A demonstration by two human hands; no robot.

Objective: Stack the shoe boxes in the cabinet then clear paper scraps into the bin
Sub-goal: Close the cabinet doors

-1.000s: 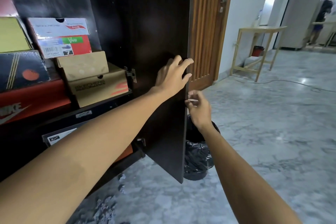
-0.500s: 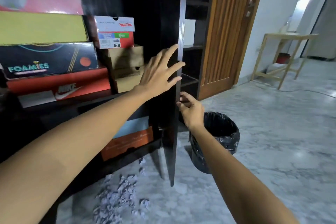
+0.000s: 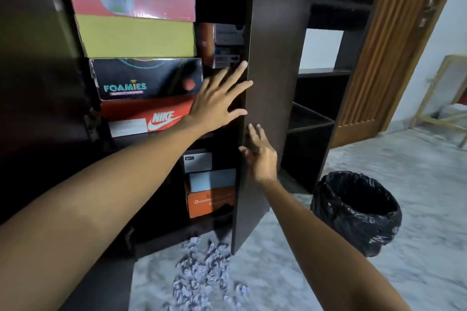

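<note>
Left hand (image 3: 218,103) spread flat, fingers straight, fingertips laid at edge of cabinet door (image 3: 273,88). Right hand (image 3: 260,154) lower down, fingers loose and straight, nothing gripped, placed against same door. Shoe boxes (image 3: 141,68) stacked on shelves inside. Paper scraps (image 3: 202,272) piled on floor below door; bin (image 3: 356,212) parked right of them.

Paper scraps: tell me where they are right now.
In the head view the paper scraps lie heaped on the marble floor at bottom centre, below the cabinet door, left of the black bin.
</note>
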